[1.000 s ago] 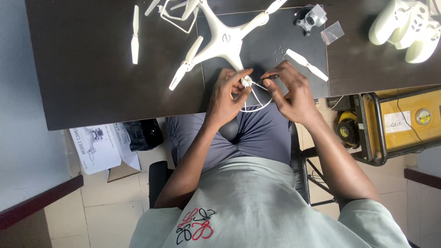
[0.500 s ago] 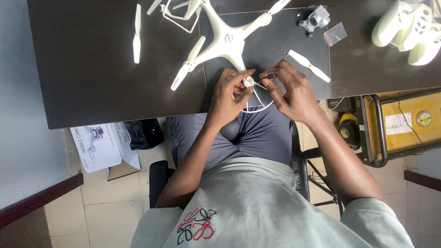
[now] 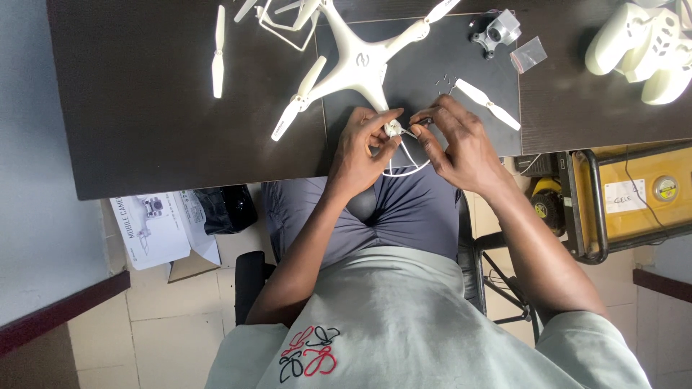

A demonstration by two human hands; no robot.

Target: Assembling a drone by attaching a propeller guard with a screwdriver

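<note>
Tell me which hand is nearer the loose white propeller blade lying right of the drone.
Right. The right hand sits just below and left of that propeller blade, fingertips almost reaching it. The left hand is farther left, pinching the drone's arm end.

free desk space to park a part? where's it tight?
Bare dark desk between the loose white propeller and the desk's left and near edges. A smaller strip lies between the black mat and the white controller. Crowded: the mat, holding the drone, second propeller, left hand, right hand.
</note>
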